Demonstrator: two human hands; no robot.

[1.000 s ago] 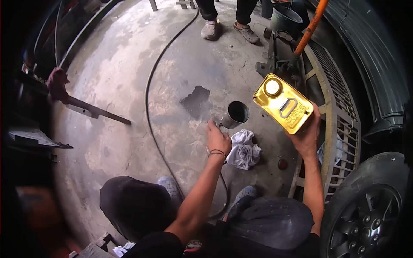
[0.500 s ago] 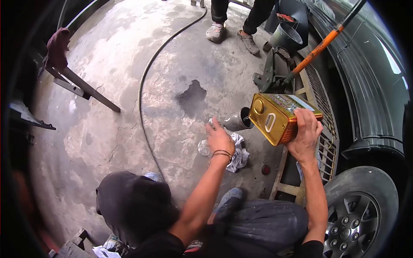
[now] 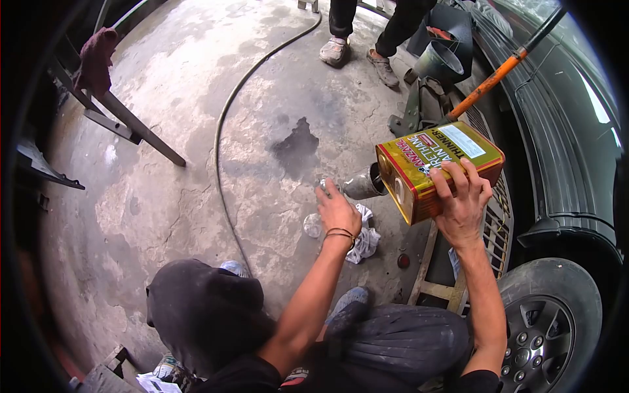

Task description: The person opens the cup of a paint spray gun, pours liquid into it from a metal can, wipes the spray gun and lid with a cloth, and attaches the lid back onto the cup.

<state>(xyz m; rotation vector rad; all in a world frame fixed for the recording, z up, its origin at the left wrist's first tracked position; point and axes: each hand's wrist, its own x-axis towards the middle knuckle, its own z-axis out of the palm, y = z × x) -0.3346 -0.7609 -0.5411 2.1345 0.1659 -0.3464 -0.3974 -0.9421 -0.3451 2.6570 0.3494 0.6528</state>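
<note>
Right of centre, my right hand (image 3: pixel 463 206) clasps a tilted gold-and-red rectangular metal tin (image 3: pixel 426 164); beside a grey cylindrical cup (image 3: pixel 360 185), my left hand (image 3: pixel 339 213) curls, its grip unclear.

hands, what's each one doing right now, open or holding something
Left hand: closed, holding the dark cup.
Right hand: closed on the thinner tin, which is tilted.

Stained grey concrete floor (image 3: pixel 164 190) with a long thin black hose (image 3: pixel 221 111) and a crumpled white cloth (image 3: pixel 364 243) lying on it.
</note>
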